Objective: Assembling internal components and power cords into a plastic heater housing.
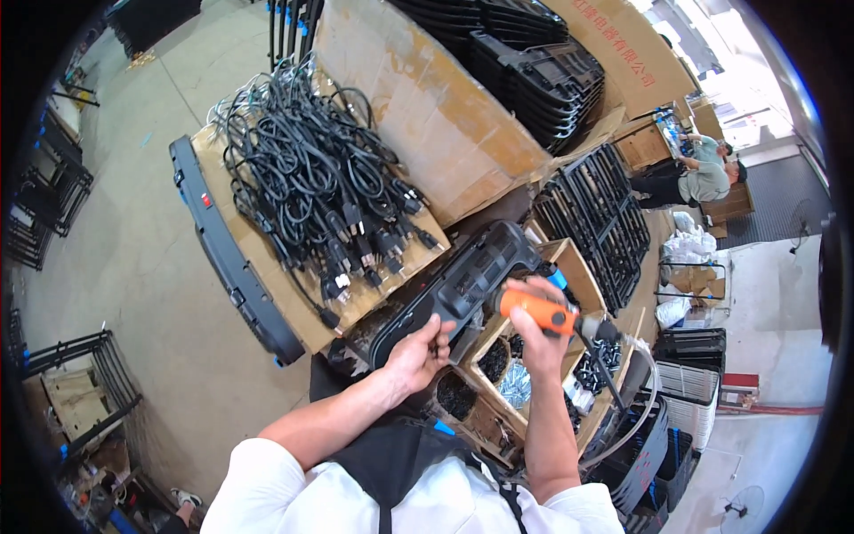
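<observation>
My right hand (pixel 536 336) grips an orange power screwdriver (pixel 534 310), held above a wooden box of small parts. A pale hose runs from the tool's right end. My left hand (pixel 416 358) is closed, its thumb and fingers curled together beside the near end of a long black plastic housing (pixel 464 283). Whatever its fingers pinch, if anything, is too small to make out. Under my right wrist, the compartmented wooden box (pixel 480 349) holds silver screws (pixel 514 384) and black screws (pixel 456 394).
Left of the housing, a large tangle of black power cords (pixel 307 169) lies on cardboard (pixel 374 298). Another black housing (pixel 227 258) stands along its left edge. Ahead are a carton (pixel 436 107), stacked black housings (pixel 543 80) and black frames (pixel 596 222). Two people (pixel 703 173) are at the far right.
</observation>
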`<state>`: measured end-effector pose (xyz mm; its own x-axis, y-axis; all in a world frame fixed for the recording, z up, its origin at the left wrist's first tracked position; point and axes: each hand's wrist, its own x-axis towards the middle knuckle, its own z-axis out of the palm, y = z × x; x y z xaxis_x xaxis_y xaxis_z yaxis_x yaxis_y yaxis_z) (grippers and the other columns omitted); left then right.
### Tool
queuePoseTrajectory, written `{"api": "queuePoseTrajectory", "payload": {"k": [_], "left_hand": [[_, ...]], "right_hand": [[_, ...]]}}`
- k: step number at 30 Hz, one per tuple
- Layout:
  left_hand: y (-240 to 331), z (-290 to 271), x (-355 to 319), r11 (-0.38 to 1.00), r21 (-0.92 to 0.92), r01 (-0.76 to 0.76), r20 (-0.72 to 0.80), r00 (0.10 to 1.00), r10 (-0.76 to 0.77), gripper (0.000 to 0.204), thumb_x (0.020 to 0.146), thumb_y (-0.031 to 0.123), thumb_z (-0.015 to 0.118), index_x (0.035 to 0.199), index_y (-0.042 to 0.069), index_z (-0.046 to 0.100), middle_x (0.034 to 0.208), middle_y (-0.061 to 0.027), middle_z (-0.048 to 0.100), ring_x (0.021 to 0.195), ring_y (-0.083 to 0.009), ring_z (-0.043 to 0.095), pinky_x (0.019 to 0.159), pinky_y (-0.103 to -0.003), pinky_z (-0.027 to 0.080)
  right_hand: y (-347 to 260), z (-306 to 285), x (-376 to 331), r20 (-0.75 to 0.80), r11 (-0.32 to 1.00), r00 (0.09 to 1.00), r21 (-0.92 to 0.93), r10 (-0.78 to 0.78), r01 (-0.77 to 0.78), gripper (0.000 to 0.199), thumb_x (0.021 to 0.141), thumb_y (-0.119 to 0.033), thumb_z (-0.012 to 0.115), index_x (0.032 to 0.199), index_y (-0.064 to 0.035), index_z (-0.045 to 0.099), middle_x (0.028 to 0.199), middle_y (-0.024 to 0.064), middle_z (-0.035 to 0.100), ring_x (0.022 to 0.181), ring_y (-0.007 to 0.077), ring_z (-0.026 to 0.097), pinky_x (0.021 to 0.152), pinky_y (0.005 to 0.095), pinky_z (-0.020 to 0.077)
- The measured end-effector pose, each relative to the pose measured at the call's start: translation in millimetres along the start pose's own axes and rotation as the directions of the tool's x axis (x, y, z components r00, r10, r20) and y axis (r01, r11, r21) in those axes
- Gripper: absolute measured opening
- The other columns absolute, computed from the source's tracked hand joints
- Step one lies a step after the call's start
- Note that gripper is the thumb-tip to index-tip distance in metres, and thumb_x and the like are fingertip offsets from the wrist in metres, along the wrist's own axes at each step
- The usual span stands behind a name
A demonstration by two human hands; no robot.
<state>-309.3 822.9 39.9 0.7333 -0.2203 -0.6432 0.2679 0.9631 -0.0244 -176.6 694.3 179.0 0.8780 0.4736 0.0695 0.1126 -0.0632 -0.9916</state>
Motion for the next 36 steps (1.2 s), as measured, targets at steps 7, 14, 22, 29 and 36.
{"api": "queuePoseTrajectory", "payload": {"k": [7,14,22,29,36], "left_hand": [[-1.1,9.1,5.9,0.980,-0.189,-0.063,0.031,0.997,0.070,0.043,0.111,0.047,0.053,0.123,0.008,0.066,0.070,0.0041,0.047,0.065,-0.0116,0.044,0.062,-0.028,0.040],[-13.6,15.9,1.6,0.978,-0.191,-0.080,0.043,0.995,0.089,0.042,0.111,0.046,0.051,0.123,0.009,0.066,0.071,0.0044,0.046,0.066,-0.0118,0.044,0.062,-0.028,0.040],[-17.6,20.0,0.1,0.969,-0.222,-0.110,-0.005,0.994,0.112,0.044,0.113,0.046,0.046,0.126,0.009,0.065,0.077,0.0037,0.043,0.070,-0.0128,0.044,0.064,-0.028,0.040],[-15.0,8.9,-3.1,0.972,-0.217,-0.089,-0.001,0.996,0.091,0.043,0.114,0.045,0.044,0.127,0.009,0.064,0.076,0.0037,0.043,0.069,-0.0133,0.043,0.064,-0.028,0.039],[-3.3,-4.0,-9.2,0.976,-0.186,-0.113,0.036,0.992,0.121,0.044,0.114,0.045,0.043,0.130,0.009,0.062,0.079,0.0030,0.045,0.073,-0.0130,0.044,0.068,-0.029,0.041]], "right_hand": [[2.8,2.4,-75.1,0.039,0.997,0.997,0.035,0.069,-0.070,0.054,0.088,-0.005,0.078,0.135,0.0010,0.052,0.129,0.0216,0.070,0.123,0.0293,0.066,0.110,0.0442,0.0502],[14.5,-1.3,-86.4,0.043,0.998,0.998,0.043,0.036,-0.038,0.053,0.090,-0.003,0.077,0.136,0.0009,0.051,0.132,0.0200,0.069,0.124,0.0287,0.066,0.110,0.0434,0.0515],[13.2,3.6,-88.9,0.064,1.000,0.998,0.008,0.015,-0.016,0.052,0.091,-0.001,0.077,0.136,-0.0011,0.052,0.133,0.0200,0.067,0.128,0.0290,0.064,0.111,0.0440,0.0512],[14.0,5.8,-75.8,0.206,1.000,0.978,-0.029,0.013,-0.007,0.050,0.091,0.000,0.076,0.135,-0.0005,0.053,0.133,0.0191,0.067,0.129,0.0290,0.063,0.112,0.0442,0.0497],[18.5,28.2,-75.6,0.215,0.999,0.977,-0.052,-0.004,0.016,0.051,0.091,0.001,0.076,0.136,-0.0004,0.052,0.133,0.0182,0.066,0.129,0.0284,0.063,0.112,0.0436,0.0498]]}}
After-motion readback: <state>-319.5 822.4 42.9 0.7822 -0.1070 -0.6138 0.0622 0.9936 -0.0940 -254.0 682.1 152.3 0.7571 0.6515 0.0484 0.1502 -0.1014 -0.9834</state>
